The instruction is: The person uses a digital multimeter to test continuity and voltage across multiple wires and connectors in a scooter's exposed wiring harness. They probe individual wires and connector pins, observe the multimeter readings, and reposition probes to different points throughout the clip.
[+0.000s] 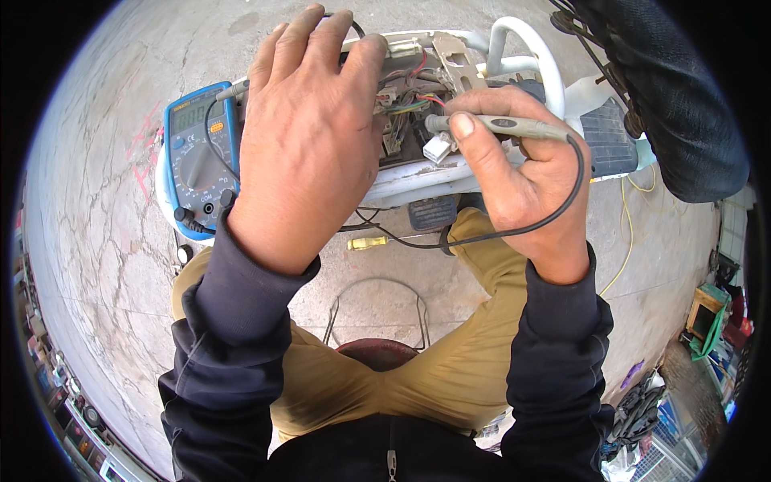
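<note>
My right hand (522, 161) is closed around a grey test probe (514, 126), pinched between thumb and fingers. Its collar points left, beside a white plug connector (438, 148); the tip is hard to make out. My left hand (309, 136) reaches palm down over the opened white vehicle body (418, 178), fingers bent. A second grey probe (234, 90) runs beneath it, its tail sticking out on the little-finger side; the grip itself is hidden. Coloured wires (411, 107) and connectors fill the opening between my hands. At the left lies a blue-edged multimeter (199, 153), its screen lit.
A white tubular rail (526, 48) rises behind my right hand. Another person's dark-clothed leg (675, 88) stands at the upper right. A yellow-handled screwdriver (368, 243) lies below the body. Thin yellow cord (626, 233) trails on the floor; mixed clutter (707, 321) lies farther right.
</note>
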`<state>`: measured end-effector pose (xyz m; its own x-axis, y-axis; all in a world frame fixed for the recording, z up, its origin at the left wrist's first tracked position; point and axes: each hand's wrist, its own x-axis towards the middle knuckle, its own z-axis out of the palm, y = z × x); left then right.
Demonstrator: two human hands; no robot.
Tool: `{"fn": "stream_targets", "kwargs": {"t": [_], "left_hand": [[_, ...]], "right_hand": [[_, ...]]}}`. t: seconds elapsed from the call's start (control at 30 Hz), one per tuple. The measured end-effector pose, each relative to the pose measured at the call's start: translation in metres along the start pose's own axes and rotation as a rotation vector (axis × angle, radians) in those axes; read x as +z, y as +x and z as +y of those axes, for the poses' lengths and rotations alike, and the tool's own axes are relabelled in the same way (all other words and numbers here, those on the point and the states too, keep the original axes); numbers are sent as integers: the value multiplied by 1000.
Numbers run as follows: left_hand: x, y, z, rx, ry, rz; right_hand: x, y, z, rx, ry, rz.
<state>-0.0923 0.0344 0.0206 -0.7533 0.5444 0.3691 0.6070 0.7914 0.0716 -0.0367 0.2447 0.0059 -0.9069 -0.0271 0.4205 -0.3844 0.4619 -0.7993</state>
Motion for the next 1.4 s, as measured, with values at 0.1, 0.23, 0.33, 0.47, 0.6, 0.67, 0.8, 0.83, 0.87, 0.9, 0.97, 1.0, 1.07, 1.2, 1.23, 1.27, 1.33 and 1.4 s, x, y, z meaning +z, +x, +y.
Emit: {"fn": "stream_targets", "kwargs": {"t": [0.1, 0.23, 0.33, 0.47, 0.6, 0.67, 0.8, 0.83, 0.87, 0.9, 0.97, 1.0, 1.07, 1.2, 1.23, 1.27, 1.33, 1.4], "left_hand": [[5, 0, 0, 30, -3, 117], [5, -3, 1, -16, -57, 33], [8, -2, 3, -9, -67, 78], [12, -2, 5, -5, -62, 113], [14, -5, 5, -47, -100, 67], [15, -6, 5, -43, -114, 87], [15, -7, 6, -46, -117, 82], [15, -7, 5, -36, -120, 94], [15, -7, 5, -20, -140, 122], [14, -8, 5, -25, -128, 107], [15, -8, 4, -19, -156, 121], [14, -8, 4, -23, -134, 105], [15, -8, 4, -20, -149, 108], [16, -9, 5, -59, -126, 53], [16, -9, 6, -59, -125, 52], [17, -9, 6, -60, -123, 52], [18, -9, 7, -44, -104, 77], [19, -9, 7, -46, -104, 79]], "right_hand": [[3, 1, 3, -58, -4, -3], [7, 3, 2, 5, 54, -33], [6, 6, -2, 64, 18, -77], [5, 9, -7, 209, 16, -114], [7, 11, -6, 167, -2, -99], [8, 11, -4, 169, 26, -82], [8, 12, -2, 123, -12, -69], [9, 12, -2, 106, -9, -61], [9, 12, -2, 90, -6, -52], [9, 12, -3, 123, 10, -61], [7, 11, -5, 198, 50, -76], [7, 11, -6, 184, 30, -79], [7, 11, -6, 180, 10, -81], [7, 12, -5, 146, -26, -70], [7, 12, -4, 131, -33, -65], [7, 12, -4, 138, -40, -63], [7, 12, -3, 123, -27, -71], [6, 11, -4, 137, 8, -70]]}}
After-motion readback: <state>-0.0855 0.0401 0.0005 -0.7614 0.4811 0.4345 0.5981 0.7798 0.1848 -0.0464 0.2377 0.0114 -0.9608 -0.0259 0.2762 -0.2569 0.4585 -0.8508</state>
